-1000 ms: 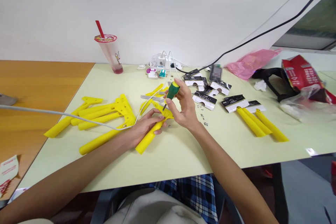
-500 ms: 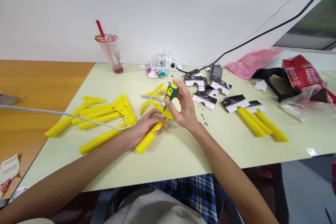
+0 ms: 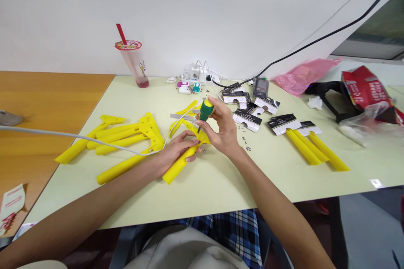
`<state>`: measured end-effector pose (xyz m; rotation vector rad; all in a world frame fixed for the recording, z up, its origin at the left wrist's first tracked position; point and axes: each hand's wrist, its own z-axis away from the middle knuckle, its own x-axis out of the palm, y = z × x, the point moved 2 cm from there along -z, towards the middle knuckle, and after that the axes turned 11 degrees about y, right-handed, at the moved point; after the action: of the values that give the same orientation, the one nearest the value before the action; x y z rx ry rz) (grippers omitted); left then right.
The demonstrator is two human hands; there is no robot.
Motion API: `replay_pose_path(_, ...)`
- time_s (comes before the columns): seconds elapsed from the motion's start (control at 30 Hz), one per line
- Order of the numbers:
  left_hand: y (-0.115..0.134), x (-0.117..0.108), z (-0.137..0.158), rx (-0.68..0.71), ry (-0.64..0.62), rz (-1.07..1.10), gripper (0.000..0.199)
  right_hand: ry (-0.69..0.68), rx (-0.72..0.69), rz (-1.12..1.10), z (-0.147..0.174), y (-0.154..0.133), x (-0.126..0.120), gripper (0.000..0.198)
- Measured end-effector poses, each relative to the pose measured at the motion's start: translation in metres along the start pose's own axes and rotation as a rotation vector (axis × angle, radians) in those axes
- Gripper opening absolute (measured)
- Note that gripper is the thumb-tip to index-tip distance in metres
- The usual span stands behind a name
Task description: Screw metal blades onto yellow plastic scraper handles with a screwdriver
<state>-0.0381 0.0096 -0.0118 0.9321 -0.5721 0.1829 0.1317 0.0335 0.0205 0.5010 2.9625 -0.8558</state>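
Observation:
In my right hand [image 3: 222,128] is a green and yellow screwdriver [image 3: 206,111], held near upright with its tip down on the head of a yellow plastic handle [image 3: 180,165]. My left hand [image 3: 176,150] wraps round that handle just below its wide head and keeps it tilted over the table. Whether a screw sits under the tip is hidden. Just behind the hands lie more yellow parts [image 3: 187,108] and a flat metal strip [image 3: 179,116]. Small screws [image 3: 244,138] are scattered to the right of my right hand.
Several yellow handles [image 3: 120,138] lie left, crossed by a white cable [image 3: 78,135]. Black-and-white cards [image 3: 247,120] are piled behind, right. More yellow handles [image 3: 304,147] lie at right with cards on their ends. A drink cup [image 3: 134,65] and a power strip [image 3: 192,77] stand by the wall.
The screwdriver's handle has turned a little in my right fingers. Both hands and the yellow handle stay in nearly the same place.

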Motion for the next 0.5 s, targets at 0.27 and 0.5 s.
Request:
replay_pose_path(0.27, -0.001, -0.001, -0.001, 0.043, 0.046, 0.025, 0.042, 0.117, -0.238, 0.024, -0.003, -0.009, -0.005, 0.073)
replay_pose_path(0.5, 0.001, 0.000, 0.000, 0.089, 0.048, 0.032, 0.042, 0.080, -0.053, -0.092, -0.005, -0.022, -0.025, 0.069)
